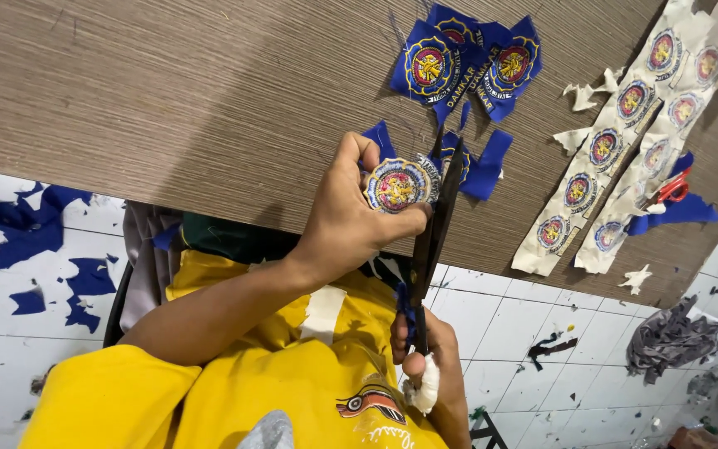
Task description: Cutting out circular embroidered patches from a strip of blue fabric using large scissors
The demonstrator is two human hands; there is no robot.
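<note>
My left hand (344, 220) is raised over the edge of the brown table (168, 91) and pinches a round embroidered patch (396, 185), blue-rimmed with a red and yellow centre. Lower down, close to my yellow shirt, my right hand (425, 366) grips the handles of large dark scissors (435, 229). A white wrap covers its thumb. The blades point up and sit against the right edge of the patch, with blue cloth trimmings behind them.
A pile of blue-backed patches (463, 62) lies on the table's far side. Two white strips of uncut patches (625, 141) run along the right, with small red-handled snips (673, 189) beside them. Blue scraps (27, 241) and grey cloth (666, 337) litter the white tiled floor.
</note>
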